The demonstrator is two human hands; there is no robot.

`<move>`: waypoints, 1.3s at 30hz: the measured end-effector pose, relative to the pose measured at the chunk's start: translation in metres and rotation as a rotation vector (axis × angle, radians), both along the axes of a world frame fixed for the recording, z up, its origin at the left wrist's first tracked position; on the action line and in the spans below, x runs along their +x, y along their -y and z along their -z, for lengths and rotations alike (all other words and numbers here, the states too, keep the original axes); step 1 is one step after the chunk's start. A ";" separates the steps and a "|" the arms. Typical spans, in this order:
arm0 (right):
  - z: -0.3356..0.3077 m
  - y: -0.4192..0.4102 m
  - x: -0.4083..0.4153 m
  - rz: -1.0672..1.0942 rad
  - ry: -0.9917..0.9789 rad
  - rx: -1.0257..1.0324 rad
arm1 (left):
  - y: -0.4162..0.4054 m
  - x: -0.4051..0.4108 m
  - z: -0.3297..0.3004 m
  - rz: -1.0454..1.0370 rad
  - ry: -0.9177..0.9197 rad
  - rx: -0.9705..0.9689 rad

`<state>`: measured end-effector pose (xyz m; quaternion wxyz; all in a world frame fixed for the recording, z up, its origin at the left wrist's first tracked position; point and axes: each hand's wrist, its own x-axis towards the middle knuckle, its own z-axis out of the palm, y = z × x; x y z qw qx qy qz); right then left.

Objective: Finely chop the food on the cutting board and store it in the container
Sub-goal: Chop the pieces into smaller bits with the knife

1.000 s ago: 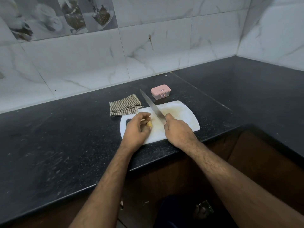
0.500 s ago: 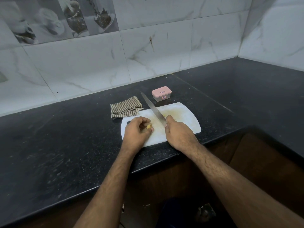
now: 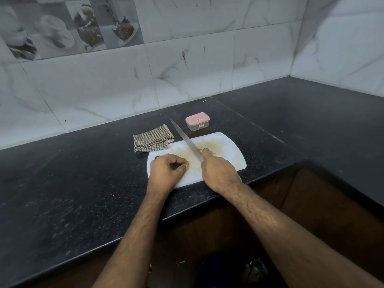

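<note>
From the head camera, the left hand (image 3: 166, 171) pinches a small yellowish piece of food (image 3: 186, 162) on the white cutting board (image 3: 230, 150), just left of the knife (image 3: 186, 140). The right hand (image 3: 218, 173) grips the knife's handle; its blade runs diagonally away, tip toward the checked cloth (image 3: 152, 141). The pink-lidded container (image 3: 197, 121) sits closed just behind the board on the black countertop (image 3: 72, 173), below a marble-tiled wall (image 3: 197, 59) corner.

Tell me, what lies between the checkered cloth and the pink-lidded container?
In the head view, only the knife blade crosses between cloth and container, over bare countertop.
</note>
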<state>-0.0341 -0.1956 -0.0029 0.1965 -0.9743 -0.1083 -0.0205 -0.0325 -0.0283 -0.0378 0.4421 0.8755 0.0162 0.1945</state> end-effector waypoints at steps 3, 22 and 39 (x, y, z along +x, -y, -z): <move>-0.006 -0.002 0.000 0.013 -0.059 -0.012 | 0.001 -0.003 0.001 0.018 0.016 0.021; -0.034 -0.006 -0.015 -0.022 -0.298 -0.035 | 0.000 -0.002 0.002 0.040 0.030 0.147; -0.042 -0.005 -0.029 -0.041 -0.263 -0.110 | 0.000 -0.002 0.003 0.043 0.010 0.021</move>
